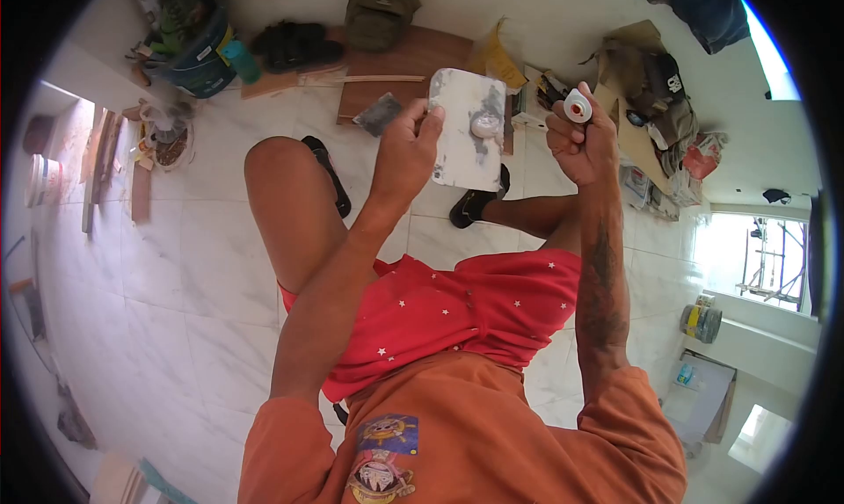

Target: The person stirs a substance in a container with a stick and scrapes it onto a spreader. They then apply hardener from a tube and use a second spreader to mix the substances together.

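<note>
Centrally, near the top of the frame: left hand (406, 144), grip closed on the left edge of a flat white rectangular board smeared with grey filler (457, 157), fingers wrapped over that edge. Held up facing the camera, above the knees. On its upper right part, a pale rounded lump of filler (484, 125). Just left of the same hand, a dark grey flat scraper blade (380, 115); cannot tell whether pinched in the same grip or lying on the floor behind.

Right of the board and apart from it: right hand (582, 148), grip shut in a fist around a small white round-ended tube with a red ring (578, 107), tip poking out above the knuckles.

Below both hands: bare legs, red shorts dotted with white stars (457, 311), orange shirt (475, 434) at the bottom edge. Black sandals (328, 174) on the feet, resting on a pale glossy tiled floor (193, 275).

Along the top of the frame, by the wall: blue bucket crammed with tools (200, 56) at upper left, a pair of black shoes (294, 43) beside it, an olive backpack (380, 14), a brown wooden panel (409, 60) flat on the floor behind the held board.
</note>
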The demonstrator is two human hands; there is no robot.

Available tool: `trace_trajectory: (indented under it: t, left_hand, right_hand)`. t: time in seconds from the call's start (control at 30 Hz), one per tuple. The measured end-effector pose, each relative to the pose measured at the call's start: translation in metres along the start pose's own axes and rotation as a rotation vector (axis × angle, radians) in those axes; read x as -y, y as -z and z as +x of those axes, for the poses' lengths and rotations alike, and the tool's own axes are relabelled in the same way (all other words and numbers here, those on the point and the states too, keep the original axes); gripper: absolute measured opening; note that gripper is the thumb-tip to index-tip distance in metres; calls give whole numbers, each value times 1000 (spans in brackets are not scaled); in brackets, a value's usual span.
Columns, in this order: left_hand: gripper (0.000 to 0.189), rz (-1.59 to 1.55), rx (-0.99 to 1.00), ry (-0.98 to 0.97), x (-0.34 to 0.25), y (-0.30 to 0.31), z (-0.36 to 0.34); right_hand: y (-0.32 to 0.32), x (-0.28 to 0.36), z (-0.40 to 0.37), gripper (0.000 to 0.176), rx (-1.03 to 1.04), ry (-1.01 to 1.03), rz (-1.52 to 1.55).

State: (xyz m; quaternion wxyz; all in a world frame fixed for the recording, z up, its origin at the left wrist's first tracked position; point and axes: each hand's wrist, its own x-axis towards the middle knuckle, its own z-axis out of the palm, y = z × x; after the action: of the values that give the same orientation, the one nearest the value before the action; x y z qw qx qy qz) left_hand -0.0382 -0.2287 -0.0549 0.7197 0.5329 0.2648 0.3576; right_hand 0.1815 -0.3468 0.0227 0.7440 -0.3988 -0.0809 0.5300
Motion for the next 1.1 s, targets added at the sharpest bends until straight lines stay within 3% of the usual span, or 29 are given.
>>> trace_trajectory:
  t: [0.73,0.93,1.1]
  left_hand:
    - [24,-50,23,63,-1,6,-1]
    - [24,-33,33,35,-1,7,-1]
    - [24,-24,12,13,-2,6,-1]
  right_hand:
    - [4,-1,-5,30,70,-36,162]
    - [5,2,-15,28,34,-3,94]
    - [2,8,-27,37,-17,33,-158]
